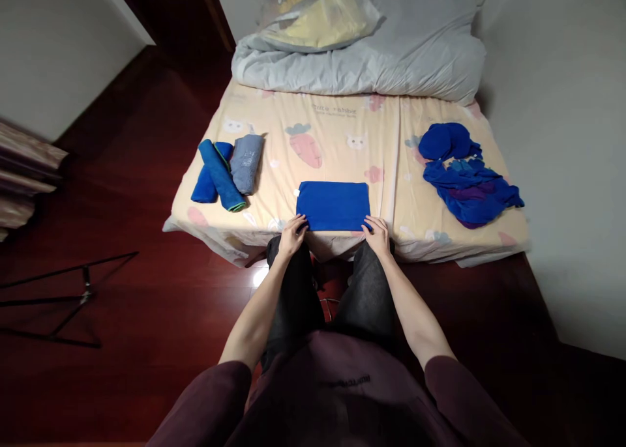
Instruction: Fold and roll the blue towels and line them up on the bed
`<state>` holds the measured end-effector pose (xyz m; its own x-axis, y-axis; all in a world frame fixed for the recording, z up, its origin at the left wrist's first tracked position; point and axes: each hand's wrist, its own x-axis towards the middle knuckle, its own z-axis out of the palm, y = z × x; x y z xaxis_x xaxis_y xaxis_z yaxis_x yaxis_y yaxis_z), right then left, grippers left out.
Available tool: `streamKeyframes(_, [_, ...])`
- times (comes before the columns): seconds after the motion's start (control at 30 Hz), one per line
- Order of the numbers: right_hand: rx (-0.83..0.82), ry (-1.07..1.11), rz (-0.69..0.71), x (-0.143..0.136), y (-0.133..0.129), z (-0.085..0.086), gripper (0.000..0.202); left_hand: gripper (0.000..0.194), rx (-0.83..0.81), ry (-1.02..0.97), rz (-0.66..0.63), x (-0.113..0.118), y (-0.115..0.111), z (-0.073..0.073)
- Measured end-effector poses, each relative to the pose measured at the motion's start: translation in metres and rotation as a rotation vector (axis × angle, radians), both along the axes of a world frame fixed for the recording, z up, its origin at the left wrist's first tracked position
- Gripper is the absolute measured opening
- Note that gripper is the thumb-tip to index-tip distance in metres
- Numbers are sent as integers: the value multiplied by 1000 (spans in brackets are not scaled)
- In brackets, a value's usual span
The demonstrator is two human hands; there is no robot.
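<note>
My left hand (pixel 292 235) and right hand (pixel 377 234) pinch the folded blue cloth's (pixel 333 205) near corners; the sheet's (pixel 342 147) far lettering is unreadable.

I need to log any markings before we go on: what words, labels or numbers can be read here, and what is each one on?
Two lines of small grey print on the bed sheet, just below the grey duvet: too blurred to read.
Dark print across the chest of the person's maroon shirt: upside down and too dim to read.
Small white tag at the corner of the folded blue cloth, by the left hand: no readable text.
No readable numbers or signs elsewhere.
</note>
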<state>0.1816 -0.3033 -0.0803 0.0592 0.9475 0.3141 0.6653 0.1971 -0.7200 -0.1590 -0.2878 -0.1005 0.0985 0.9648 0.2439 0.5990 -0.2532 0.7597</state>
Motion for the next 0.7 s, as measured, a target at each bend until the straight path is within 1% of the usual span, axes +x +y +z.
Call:
streamKeyframes(0.17, [-97,-73,91,-1,-1,-7,35,48,-68,71,-76,-5,2,-9])
streamKeyframes(0.33, [-114,-112,100,1,5,-16,46,71,-92,101,-83,-7,8,-16])
streamKeyframes(0.47, [-120,-96,82,2,12,-20,48,73,-92,78,-58,-5,13,-19])
streamKeyframes(0.6, [-123,-80,65,2,18,-23,59,69,-80,49,-3,-5,17,-20])
streamKeyframes(0.7, [-111,-77,49,1,19,-23,60,66,-68,12,16,-5,18,-20])
